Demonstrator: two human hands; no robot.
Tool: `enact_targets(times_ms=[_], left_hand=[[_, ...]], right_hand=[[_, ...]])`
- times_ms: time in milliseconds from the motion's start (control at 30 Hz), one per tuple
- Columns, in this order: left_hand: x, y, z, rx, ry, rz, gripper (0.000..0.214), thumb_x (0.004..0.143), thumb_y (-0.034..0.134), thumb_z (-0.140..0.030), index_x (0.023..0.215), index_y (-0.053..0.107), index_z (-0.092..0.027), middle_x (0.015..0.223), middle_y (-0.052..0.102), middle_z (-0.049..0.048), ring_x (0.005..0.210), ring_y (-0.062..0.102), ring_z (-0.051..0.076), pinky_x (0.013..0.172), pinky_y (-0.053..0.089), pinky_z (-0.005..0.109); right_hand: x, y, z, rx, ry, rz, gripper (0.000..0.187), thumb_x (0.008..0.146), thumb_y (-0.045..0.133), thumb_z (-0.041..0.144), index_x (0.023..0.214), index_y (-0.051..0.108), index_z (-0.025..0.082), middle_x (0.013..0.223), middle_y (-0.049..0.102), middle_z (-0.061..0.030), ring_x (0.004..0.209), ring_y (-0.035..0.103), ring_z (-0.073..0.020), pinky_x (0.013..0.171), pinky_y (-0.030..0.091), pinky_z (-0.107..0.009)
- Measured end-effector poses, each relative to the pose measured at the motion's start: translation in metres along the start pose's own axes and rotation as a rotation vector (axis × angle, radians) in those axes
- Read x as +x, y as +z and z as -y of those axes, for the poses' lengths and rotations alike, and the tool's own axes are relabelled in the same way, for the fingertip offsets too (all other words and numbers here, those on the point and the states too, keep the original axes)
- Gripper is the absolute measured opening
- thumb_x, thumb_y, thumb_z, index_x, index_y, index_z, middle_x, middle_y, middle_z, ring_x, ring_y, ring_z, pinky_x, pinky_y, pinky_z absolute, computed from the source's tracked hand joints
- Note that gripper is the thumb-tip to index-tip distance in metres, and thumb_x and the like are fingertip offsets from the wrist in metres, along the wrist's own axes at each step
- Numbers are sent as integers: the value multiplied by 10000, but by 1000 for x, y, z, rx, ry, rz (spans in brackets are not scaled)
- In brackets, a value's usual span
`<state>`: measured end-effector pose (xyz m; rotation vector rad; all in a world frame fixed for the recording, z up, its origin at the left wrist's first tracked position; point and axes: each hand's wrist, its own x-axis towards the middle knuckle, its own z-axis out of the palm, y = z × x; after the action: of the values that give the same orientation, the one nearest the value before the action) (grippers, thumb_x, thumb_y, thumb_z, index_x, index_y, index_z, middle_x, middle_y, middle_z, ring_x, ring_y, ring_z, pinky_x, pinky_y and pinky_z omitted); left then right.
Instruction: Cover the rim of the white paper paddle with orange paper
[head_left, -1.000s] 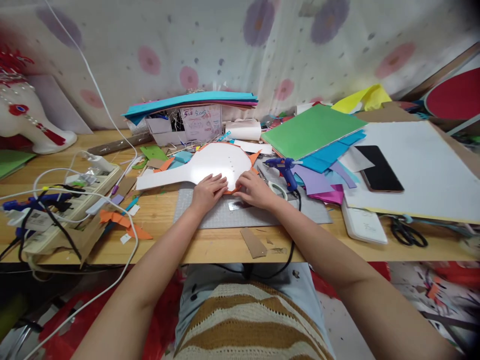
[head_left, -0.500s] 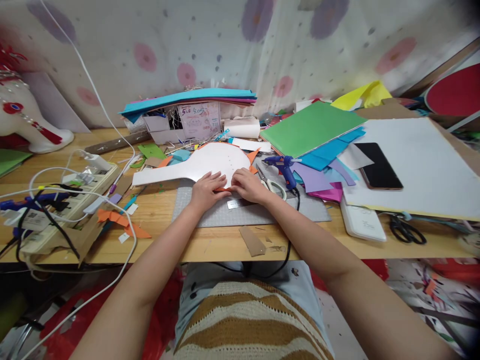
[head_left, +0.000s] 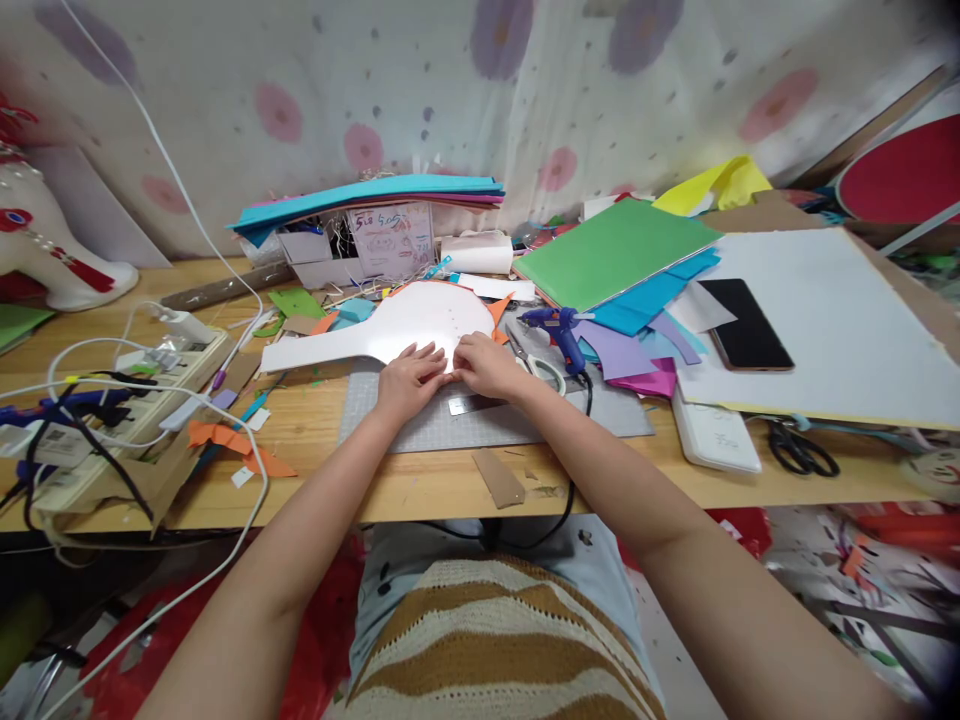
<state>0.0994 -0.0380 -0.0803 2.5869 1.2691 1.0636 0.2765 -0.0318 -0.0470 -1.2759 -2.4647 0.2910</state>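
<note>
A white piece shaped like a guitar or paddle [head_left: 427, 312], with orange along its rim, lies on a grey cutting mat [head_left: 517, 424]. Its long neck points left. My left hand [head_left: 409, 382] rests on the near edge, fingers stretched over the white surface and thumb pointing toward the other hand. Closed on that same edge, my right hand [head_left: 484, 366] has its fingers curled, fingertips almost touching my left thumb. A metal ruler [head_left: 466, 404] shows partly below the hands. Right of them lie scissors with pale handles [head_left: 551, 374] and a blue glue gun [head_left: 559, 330].
On the right are a green sheet [head_left: 615, 252], coloured scraps, a phone [head_left: 744, 322], a white box [head_left: 716, 432] and black scissors [head_left: 802, 450]. A power strip [head_left: 142, 420] with tangled cables stands at left. A cardboard scrap [head_left: 498, 478] lies at the front edge.
The view has shifted slightly. My hands have drawn closer together along the near edge, and the orange strip that showed between them is now mostly covered.
</note>
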Motion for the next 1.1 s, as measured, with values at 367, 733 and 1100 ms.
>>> enact_targets(times_ms=[367,733,1100], left_hand=[[-1,1,-3,-39,-58,-15,165,789,586,-224,928,674,-242,1071,657,33,1123,546,196,1009,401,463],[-1,5,3,-92,-116,-19,178,770,625,-207,940,670,-238,1073,657,27,1112,555,179,1026,384,451],[0,4,3,-62,-105,7,206,775,630,-247,978,664,-261,1085,652,28,1124,547,198,1029,368,478]], right_hand=[[0,10,4,57,297,-227,601,599,744,334,1104,481,142,1239,396,-176,1195,309,-325,975,283,-464],[4,33,-10,394,429,-265,1238,549,767,386,1416,-96,194,1465,-109,-210,1367,-82,-339,1051,182,-546],[2,35,-2,417,467,-294,1129,580,743,230,1426,-3,170,1481,-40,-228,1375,74,-315,1057,224,-506]])
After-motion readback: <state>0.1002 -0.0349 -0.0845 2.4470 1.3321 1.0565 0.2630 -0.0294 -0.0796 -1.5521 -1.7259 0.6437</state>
